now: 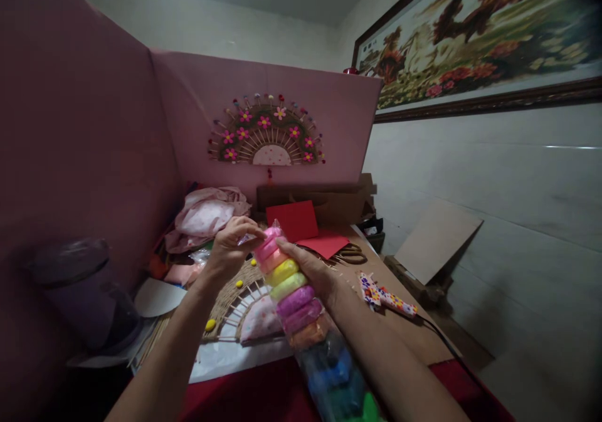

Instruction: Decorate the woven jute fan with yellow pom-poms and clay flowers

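My right hand (pixel 314 273) is wrapped round a long clear plastic pack of modelling clay (pixel 288 286), its thumb near the top. Lumps in pink, orange, yellow, light green, purple, brown and blue sit in a row inside it. At the pink upper end, my left hand (pixel 237 239) is closed with its fingertips pinching the plastic. Beneath both arms lies a half-round fan of twine and sticks (pixel 230 290). Yellow round pieces (pixel 210 325) dot its band, and a pale pink cloth half-circle (pixel 261 318) forms its centre. The pack and my arms hide part of the fan.
To the right lie a flower-patterned glue gun (pixel 385 296) with a black cord and scissors (pixel 352 254). Red paper (pixel 292 220) and crumpled pink cloth (pixel 207 218) are behind. A lidded bin (pixel 78 296) stands left. A finished flowered fan (pixel 268 130) hangs on the pink panel.
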The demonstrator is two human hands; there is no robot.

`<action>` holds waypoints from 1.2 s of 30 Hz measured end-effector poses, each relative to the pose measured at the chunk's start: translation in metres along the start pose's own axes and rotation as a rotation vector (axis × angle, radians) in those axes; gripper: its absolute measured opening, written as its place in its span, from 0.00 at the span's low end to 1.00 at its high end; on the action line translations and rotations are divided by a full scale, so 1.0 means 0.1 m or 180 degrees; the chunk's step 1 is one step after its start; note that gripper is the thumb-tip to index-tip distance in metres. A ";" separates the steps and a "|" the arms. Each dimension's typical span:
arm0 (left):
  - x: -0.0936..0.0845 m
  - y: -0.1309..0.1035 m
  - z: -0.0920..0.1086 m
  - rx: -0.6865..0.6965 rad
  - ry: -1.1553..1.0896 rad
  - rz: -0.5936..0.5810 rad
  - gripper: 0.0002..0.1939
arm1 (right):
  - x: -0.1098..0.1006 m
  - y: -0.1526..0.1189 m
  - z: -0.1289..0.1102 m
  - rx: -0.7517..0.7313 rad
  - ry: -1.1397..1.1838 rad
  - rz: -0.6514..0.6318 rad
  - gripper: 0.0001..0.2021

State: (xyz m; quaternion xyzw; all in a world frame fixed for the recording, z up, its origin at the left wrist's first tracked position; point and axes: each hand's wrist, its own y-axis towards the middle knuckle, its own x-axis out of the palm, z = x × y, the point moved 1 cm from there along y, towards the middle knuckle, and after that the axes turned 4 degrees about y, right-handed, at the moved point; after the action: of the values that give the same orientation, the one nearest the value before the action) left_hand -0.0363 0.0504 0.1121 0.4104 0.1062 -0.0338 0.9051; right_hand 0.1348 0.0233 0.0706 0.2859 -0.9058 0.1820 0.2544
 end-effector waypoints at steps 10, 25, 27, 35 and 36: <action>0.10 -0.07 -0.07 0.0088 -0.0222 -0.0070 0.04 | 0.03 0.06 0.01 -0.0106 0.0306 -0.0017 0.19; 0.28 -0.24 -0.25 -0.0099 -0.0374 0.0214 0.05 | -0.15 0.11 0.13 0.0161 0.0521 0.0002 0.22; 0.29 -0.27 -0.27 -0.0131 -0.0445 0.0280 0.05 | -0.17 0.12 0.15 0.0157 0.0493 -0.0020 0.24; 0.28 -0.32 -0.24 0.0036 -0.0223 0.0295 0.04 | -0.21 0.11 0.18 -0.0118 0.0213 -0.0183 0.24; 0.26 -0.32 -0.22 0.0162 0.0005 0.0254 0.03 | -0.20 0.09 0.18 -0.0137 0.0165 -0.0223 0.22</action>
State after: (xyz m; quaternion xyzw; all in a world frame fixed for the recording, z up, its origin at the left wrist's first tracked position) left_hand -0.0191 0.0469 0.0686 0.4372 0.0896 0.0001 0.8949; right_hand 0.1373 0.0306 0.0434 0.3070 -0.8920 0.1608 0.2902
